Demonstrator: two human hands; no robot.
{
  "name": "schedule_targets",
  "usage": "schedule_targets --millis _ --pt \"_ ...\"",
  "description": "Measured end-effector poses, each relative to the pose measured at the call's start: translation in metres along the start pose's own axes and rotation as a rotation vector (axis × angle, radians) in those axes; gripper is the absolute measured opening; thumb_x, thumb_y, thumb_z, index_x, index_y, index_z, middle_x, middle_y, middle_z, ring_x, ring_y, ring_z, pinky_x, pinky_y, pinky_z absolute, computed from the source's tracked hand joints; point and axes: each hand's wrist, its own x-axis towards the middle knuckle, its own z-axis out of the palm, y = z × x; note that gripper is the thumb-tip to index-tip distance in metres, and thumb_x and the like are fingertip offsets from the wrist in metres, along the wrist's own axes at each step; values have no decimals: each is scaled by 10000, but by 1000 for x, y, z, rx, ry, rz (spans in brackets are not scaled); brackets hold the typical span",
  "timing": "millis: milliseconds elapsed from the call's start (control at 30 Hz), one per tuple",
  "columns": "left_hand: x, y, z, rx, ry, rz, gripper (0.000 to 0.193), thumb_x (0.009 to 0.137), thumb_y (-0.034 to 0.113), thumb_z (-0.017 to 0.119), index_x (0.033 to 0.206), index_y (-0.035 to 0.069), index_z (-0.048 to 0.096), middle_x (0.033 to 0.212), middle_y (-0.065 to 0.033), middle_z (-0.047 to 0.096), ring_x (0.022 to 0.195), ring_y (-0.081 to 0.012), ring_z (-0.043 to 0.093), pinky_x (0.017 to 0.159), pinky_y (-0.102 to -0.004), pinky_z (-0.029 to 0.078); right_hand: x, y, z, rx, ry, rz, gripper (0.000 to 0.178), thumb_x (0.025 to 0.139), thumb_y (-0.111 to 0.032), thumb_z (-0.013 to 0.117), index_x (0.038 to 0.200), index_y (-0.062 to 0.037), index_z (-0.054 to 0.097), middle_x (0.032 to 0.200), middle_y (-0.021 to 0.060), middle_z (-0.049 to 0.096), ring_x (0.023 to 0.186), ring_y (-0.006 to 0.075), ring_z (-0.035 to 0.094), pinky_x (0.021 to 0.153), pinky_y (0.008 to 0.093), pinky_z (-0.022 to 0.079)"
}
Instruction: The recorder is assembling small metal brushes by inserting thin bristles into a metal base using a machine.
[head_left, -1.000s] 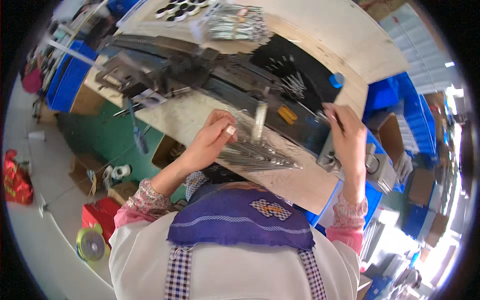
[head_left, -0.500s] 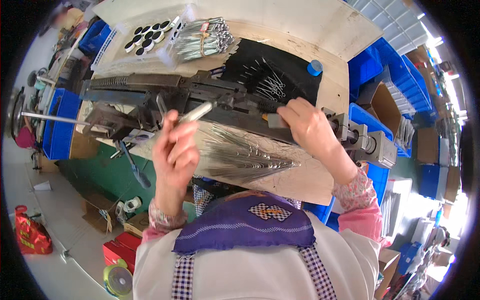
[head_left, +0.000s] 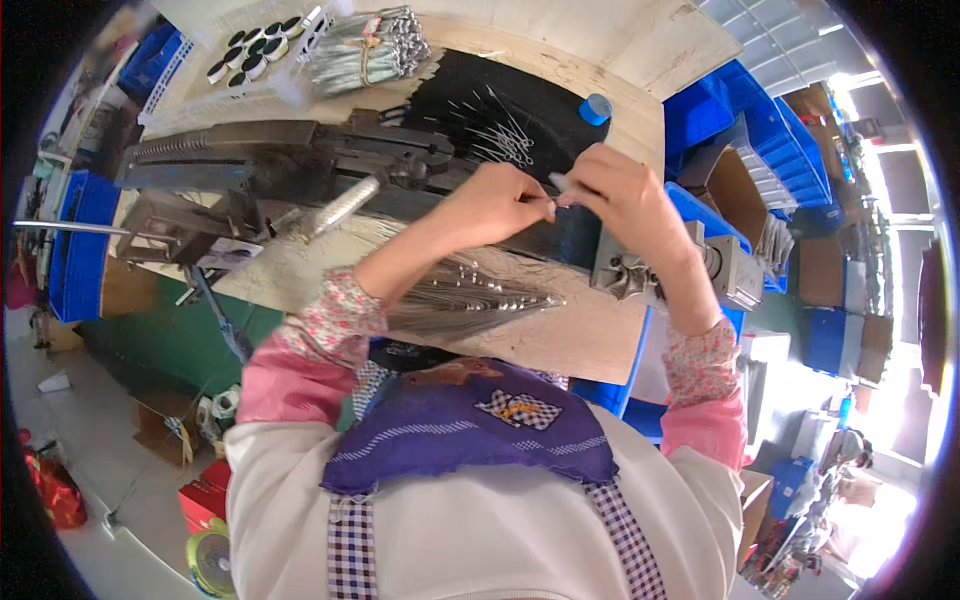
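My left hand [head_left: 492,207] is closed in a pinch over the right part of a dark metal bench machine [head_left: 350,150]. Its fingertips almost meet those of my right hand [head_left: 628,203], which is also closed. A small pale piece [head_left: 560,182] shows at the right fingertips; whatever lies in the left pinch is too small to make out. Left of my left forearm, the machine's pale lever handle [head_left: 345,207] slants with no hand on it. Thin metal wires [head_left: 465,308] with looped ends lie fanned on the near side. Looped metal pieces [head_left: 508,142] rest on a black mat [head_left: 570,135] beyond.
A tied bundle of metal pieces [head_left: 365,52] lies at the back, beside a clear tray [head_left: 185,92] with black-and-white round items. A blue round cap [head_left: 595,109] sits at the mat's far right. Metal cylinder fittings [head_left: 725,270] and blue crates [head_left: 700,110] stand right.
My left hand has moved right, from near the lever handle to meet my right hand. My right hand has risen slightly away from the machine. The whole view has shifted a little.
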Motion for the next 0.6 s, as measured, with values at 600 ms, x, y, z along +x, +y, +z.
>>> schedule_targets --millis 600 --pt "-117 -39 3 -1668 231 -304 602 998 480 357 789 -15 627 604 -41 507 459 -113 426 404 -238 350 55 -8 65 292 143 -5 153 804 -93 686 903 21 663 850 151 665 767 304 641 681 347 514"
